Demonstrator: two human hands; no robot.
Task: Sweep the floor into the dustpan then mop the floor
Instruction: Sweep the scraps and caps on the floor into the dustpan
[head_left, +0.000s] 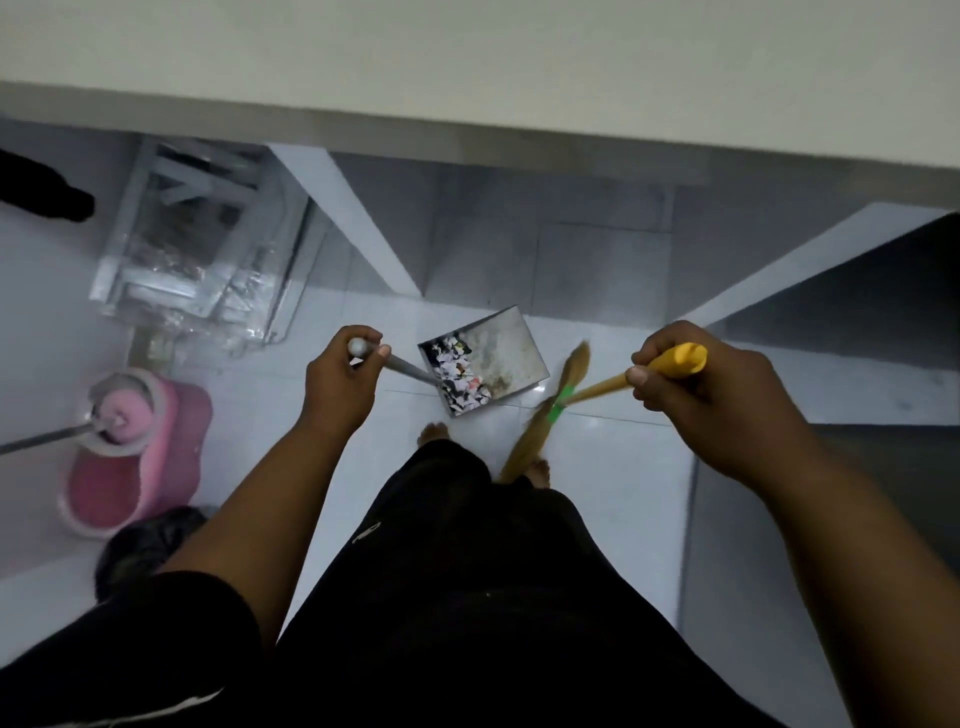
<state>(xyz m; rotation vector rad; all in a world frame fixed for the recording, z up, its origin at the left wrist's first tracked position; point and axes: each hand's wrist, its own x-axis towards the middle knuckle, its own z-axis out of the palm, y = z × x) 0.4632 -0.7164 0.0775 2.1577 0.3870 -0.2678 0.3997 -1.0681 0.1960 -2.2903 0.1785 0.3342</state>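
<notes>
A grey metal dustpan (506, 348) rests on the white tiled floor (613, 457) ahead of my feet, with torn paper scraps (460, 374) piled in its near left corner. My left hand (340, 376) grips the top of the dustpan's long grey handle (402, 366). My right hand (711, 395) is closed on the yellow handle of a straw broom (550, 415). The broom's bristles hang just right of the dustpan, blurred by motion. A pink mop bucket (140, 457) stands at the left with the mop head (122, 410) inside.
A white table spans the top of the view, its leg (358, 218) slanting down behind the dustpan. A clear plastic-wrapped rack (202, 249) stands at upper left. A dark bag (140, 545) lies below the bucket. A grey step or ledge (831, 374) runs along the right.
</notes>
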